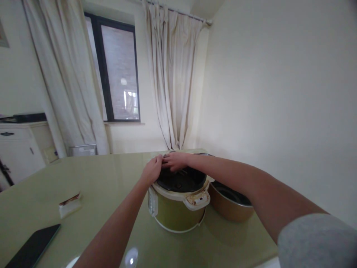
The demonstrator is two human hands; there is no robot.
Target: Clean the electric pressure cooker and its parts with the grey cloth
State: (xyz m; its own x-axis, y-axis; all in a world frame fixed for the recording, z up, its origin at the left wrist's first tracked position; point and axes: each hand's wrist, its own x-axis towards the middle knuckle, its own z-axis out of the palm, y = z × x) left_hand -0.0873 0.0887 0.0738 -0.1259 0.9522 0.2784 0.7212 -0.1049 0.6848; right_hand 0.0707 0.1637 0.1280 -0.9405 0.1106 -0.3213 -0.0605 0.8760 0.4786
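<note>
A green and white electric cooker [178,212] stands on the table with its top uncovered and its dark interior [181,182] showing. Its front latch area is stained brown. My left hand [152,170] rests at the left far part of the rim, fingers closed together. Reaching across from the right, my right hand [176,160] is over the far side of the opening with its fingers bent, and its fingertips meet those of my left hand. Whatever lies between the fingers is hidden. Beside the cooker on the right sits a golden-brown pot [230,210], partly behind my right forearm.
The pale green glossy table [106,178] carries a dark phone-like slab [33,245] and a small white packet with a brown edge [69,206] on the left. A plain wall [279,93] rises on the right. Curtains [178,74] and a window stand behind.
</note>
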